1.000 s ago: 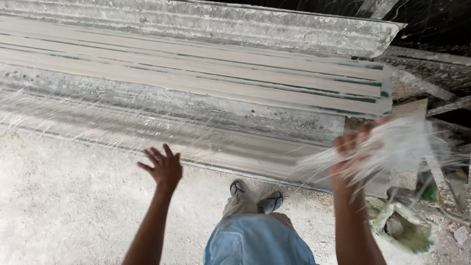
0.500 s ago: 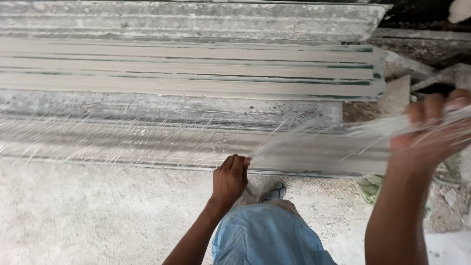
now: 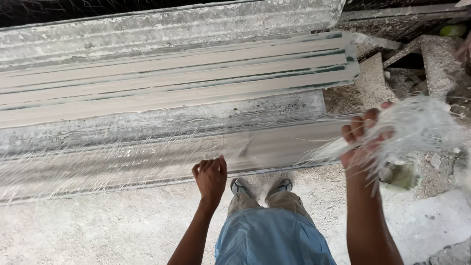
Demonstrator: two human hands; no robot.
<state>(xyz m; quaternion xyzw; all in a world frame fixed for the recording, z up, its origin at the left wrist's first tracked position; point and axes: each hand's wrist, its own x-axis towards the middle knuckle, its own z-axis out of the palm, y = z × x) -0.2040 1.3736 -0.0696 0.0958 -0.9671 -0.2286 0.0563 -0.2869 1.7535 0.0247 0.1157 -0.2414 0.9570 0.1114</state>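
My right hand (image 3: 364,140) is raised at the right and grips a bundle of white glass fibre strands (image 3: 417,125) that fans out to the right. My left hand (image 3: 211,176) is closed on thin strands at the near edge of a long grey mould (image 3: 147,157), where loose fibres lie spread along its lowest strip. Behind it sits a stack of long pale profiled mouldings (image 3: 171,73) with green edges.
My legs in blue shorts (image 3: 270,235) and shoes (image 3: 262,186) stand on a rough concrete floor (image 3: 98,225). Broken concrete pieces and rubble (image 3: 431,64) lie at the right, with a white patch of floor (image 3: 431,221) below them.
My left hand went from open in the air to closed at the mould's edge. My right hand swung out to the right with the fibres and has come back nearer the centre.
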